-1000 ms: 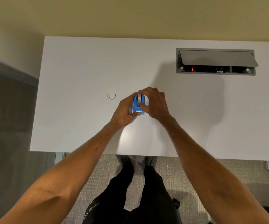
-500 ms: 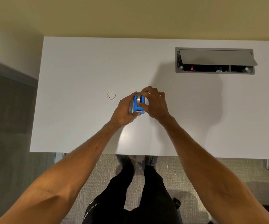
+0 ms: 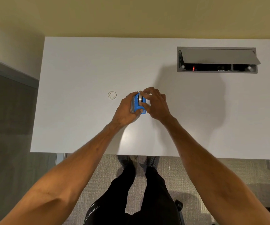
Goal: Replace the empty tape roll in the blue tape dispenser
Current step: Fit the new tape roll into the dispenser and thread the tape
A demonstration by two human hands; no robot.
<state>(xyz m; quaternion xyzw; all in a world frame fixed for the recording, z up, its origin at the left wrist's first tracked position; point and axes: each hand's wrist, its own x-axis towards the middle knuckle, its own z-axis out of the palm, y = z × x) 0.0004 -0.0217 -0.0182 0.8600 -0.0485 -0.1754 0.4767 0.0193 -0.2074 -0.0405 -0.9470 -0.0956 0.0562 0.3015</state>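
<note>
The blue tape dispenser (image 3: 138, 104) stands on the white desk (image 3: 82, 70) near its middle. My left hand (image 3: 124, 111) wraps its left side and holds it. My right hand (image 3: 155, 104) is on its right side, fingers curled over the top, touching a greyish roll (image 3: 141, 98) that shows in the slot. A small clear ring, the bare tape core (image 3: 112, 95), lies flat on the desk just left of my left hand. Most of the dispenser is hidden by my fingers.
An open grey cable hatch (image 3: 217, 60) is set into the desk at the back right. The desk's front edge (image 3: 98, 153) runs above my legs and the carpet. A grey partition (image 3: 9, 111) stands to the left.
Both hands stay on the dispenser. My right fingers have shifted slightly over its top, and a bit more of the grey roll shows.
</note>
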